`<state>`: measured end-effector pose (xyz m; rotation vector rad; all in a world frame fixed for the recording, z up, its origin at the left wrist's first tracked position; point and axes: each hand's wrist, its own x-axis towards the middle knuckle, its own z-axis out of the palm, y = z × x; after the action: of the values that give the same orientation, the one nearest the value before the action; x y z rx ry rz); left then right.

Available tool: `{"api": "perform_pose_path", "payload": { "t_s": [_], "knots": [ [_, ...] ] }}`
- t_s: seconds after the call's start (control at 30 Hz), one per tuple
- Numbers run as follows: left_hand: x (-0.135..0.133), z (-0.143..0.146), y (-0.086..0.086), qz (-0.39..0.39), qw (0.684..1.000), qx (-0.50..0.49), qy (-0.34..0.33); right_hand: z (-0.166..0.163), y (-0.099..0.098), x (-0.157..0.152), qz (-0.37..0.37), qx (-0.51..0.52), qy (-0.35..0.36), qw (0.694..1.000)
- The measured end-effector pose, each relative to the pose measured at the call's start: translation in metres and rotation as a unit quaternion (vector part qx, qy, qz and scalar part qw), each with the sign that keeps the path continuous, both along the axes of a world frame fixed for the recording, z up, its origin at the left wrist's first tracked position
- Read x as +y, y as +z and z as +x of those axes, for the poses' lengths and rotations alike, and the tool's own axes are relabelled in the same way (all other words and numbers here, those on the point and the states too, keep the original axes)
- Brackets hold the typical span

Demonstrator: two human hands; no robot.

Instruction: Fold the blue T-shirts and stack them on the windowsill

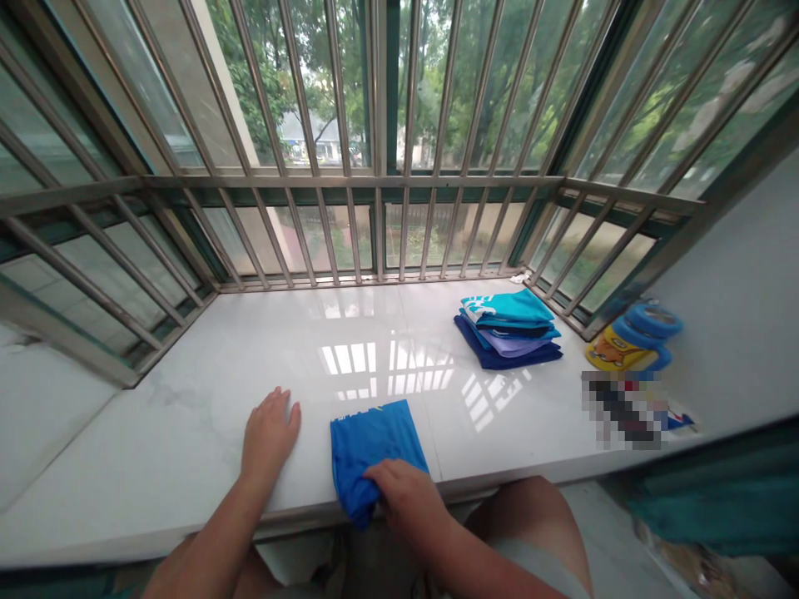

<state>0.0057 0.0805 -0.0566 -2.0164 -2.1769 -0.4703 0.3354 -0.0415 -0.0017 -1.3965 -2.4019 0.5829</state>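
A blue folded garment [374,433] lies near the front edge of the white ledge, its lower corner bunched and hanging over the edge. My right hand [405,492] pinches that near side between thumb and fingers. To the left of the cloth, my left hand [271,428] rests flat on the ledge, fingers stretched out and holding nothing. Farther back on the right sits a stack of folded clothes [508,331] in turquoise, dark blue and lilac. Neither hand touches the stack.
The glossy white ledge [205,358] runs up to barred windows [374,179] on three sides. At the right wall stands a blue and yellow cup [630,337] with a handle, beside a blurred-out flat item [624,409]. A teal cloth [717,491] hangs at the lower right.
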Motion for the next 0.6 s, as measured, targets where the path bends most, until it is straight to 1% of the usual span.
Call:
{"api": "perform_pose_path", "payload": {
  "t_s": [0.07, 0.1, 0.13, 0.2, 0.3, 0.4, 0.5, 0.6],
  "knots": [
    [0.001, -0.001, -0.001, 0.002, 1.000, 0.001, -0.003, 0.023, 0.038, 0.024, -0.024, 0.043, -0.087, 0.995],
    [0.002, -0.001, -0.001, 0.003, 1.000, 0.001, -0.004, 0.036, 0.058, 0.039, -0.023, 0.054, -0.137, 0.989],
    [0.002, -0.002, -0.002, 0.004, 1.000, 0.002, -0.006, 0.049, 0.078, 0.055, -0.025, 0.057, -0.165, 0.984],
    [0.003, -0.002, -0.002, 0.007, 1.000, 0.003, -0.008, 0.077, 0.115, 0.090, -0.011, 0.063, -0.189, 0.980],
    [0.003, -0.003, -0.004, 0.010, 1.000, 0.007, -0.006, 0.115, 0.164, 0.145, 0.015, 0.053, -0.181, 0.982],
    [0.003, -0.002, -0.005, 0.014, 1.000, 0.015, 0.000, 0.141, 0.204, 0.200, 0.029, 0.034, -0.204, 0.978],
    [0.003, -0.001, -0.004, 0.014, 1.000, 0.011, 0.004, 0.156, 0.239, 0.253, 0.017, 0.036, -0.275, 0.961],
    [0.003, 0.000, -0.002, 0.012, 1.000, 0.000, 0.005, 0.174, 0.269, 0.296, 0.010, 0.036, -0.341, 0.939]
  ]
}}
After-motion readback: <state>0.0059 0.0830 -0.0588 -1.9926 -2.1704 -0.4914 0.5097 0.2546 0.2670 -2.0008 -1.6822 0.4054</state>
